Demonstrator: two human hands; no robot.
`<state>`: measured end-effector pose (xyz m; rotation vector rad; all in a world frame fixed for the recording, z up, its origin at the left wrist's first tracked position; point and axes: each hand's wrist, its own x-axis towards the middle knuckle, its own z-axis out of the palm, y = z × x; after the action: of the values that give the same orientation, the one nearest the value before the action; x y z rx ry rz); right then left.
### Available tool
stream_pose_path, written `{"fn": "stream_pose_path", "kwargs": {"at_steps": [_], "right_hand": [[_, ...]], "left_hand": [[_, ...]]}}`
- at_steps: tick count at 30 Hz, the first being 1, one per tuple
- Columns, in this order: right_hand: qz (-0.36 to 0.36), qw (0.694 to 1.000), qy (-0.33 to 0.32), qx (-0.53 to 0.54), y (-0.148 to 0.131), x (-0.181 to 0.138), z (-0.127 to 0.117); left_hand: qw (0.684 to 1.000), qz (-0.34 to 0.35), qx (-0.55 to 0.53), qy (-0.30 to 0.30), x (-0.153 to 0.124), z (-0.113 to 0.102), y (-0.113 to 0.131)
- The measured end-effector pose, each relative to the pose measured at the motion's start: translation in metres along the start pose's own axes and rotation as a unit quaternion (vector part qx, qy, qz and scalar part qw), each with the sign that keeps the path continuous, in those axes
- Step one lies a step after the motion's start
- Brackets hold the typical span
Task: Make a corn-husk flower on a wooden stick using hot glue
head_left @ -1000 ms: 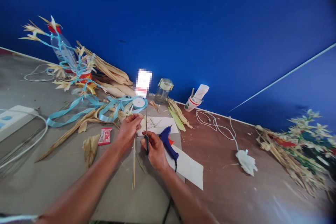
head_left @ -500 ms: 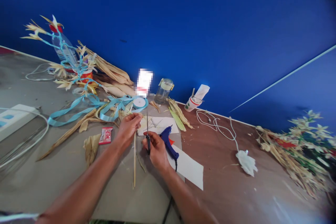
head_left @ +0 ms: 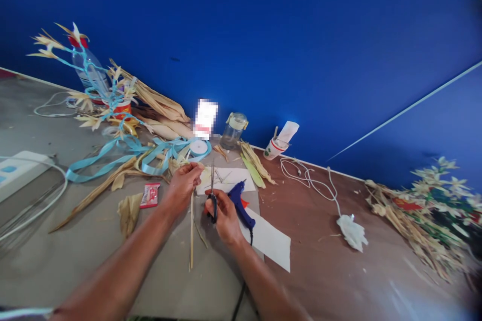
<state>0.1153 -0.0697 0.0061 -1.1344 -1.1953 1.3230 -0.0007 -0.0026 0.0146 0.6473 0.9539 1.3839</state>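
My left hand [head_left: 185,183] is closed in a pinch on a small pale strip of corn husk [head_left: 200,166], mostly covered by the fingers. In my right hand [head_left: 226,215] are scissors [head_left: 214,204] with dark handles, their blades pointing away from me and slightly apart. The blades are to the right of the left fingertips, not touching the strip as far as I can see. A thin pale stick [head_left: 192,233] lies below the left hand. Right beside my right hand rests a blue glue gun [head_left: 241,205], on white card [head_left: 273,246].
Blue ribbon [head_left: 109,158], dried husks [head_left: 158,103] and a blue-stemmed husk flower branch [head_left: 88,65] occupy the left. A lidded jar [head_left: 233,130] and a paper cup [head_left: 274,149] stand by the wall. White cable [head_left: 312,180] and a flower bunch [head_left: 425,210] lie rightward.
The scissor blades have parted slightly; before, they looked closed together. Both hands stay in nearly the same place, and the whole view has shifted a little.
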Motion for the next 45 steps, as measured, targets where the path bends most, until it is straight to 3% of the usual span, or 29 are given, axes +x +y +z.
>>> {"fn": "stream_pose_path", "kwargs": {"at_steps": [7,17,29,39,45], "right_hand": [[-0.003,0.999,0.003,-0.042,0.005,0.001,0.005],[-0.044,0.996,0.008,-0.079,0.009,0.003,0.006],[-0.039,0.996,0.019,-0.082,0.006,0.003,0.007],[-0.038,0.992,0.036,-0.118,0.02,0.006,0.002],[-0.024,0.998,0.043,-0.044,0.008,0.004,0.0]], "left_hand": [[0.996,-0.021,-0.083,-0.009,-0.002,0.006,-0.01],[0.996,-0.045,-0.073,-0.002,-0.009,0.012,-0.01],[0.996,-0.04,-0.079,-0.003,-0.01,0.013,-0.012],[0.997,-0.026,-0.072,-0.008,-0.007,0.01,-0.015],[0.998,-0.016,-0.055,0.012,-0.006,0.009,-0.012]]}}
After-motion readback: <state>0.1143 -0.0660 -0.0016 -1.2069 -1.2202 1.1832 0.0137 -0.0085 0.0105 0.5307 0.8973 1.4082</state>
